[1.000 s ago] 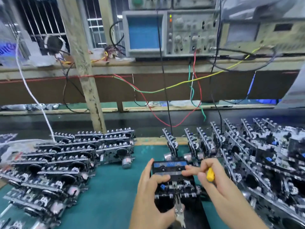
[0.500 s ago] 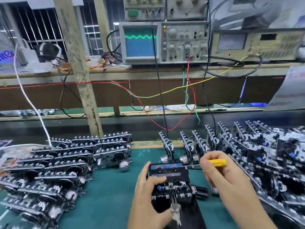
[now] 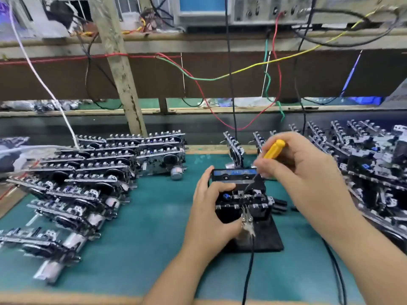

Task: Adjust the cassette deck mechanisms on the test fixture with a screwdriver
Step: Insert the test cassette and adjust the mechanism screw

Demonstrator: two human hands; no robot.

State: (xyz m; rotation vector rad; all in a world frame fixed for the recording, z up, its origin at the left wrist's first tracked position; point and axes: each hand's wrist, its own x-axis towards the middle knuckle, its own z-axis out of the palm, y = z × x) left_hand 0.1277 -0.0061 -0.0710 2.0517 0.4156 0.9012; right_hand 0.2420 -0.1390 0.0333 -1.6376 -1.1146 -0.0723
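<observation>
The cassette deck mechanism (image 3: 241,195) sits on the black test fixture (image 3: 264,236), gripped at its near-left edge by the left hand (image 3: 211,212). The right hand (image 3: 301,172) pinches a yellow-handled screwdriver (image 3: 273,149), tip down on it. Bare green mat (image 3: 143,227) lies left.

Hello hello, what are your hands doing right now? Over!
Left hand steadying cassette deck mechanism on test fixture. Right hand holds yellow screwdriver, tip down at mechanism. Nothing blocking.
</observation>
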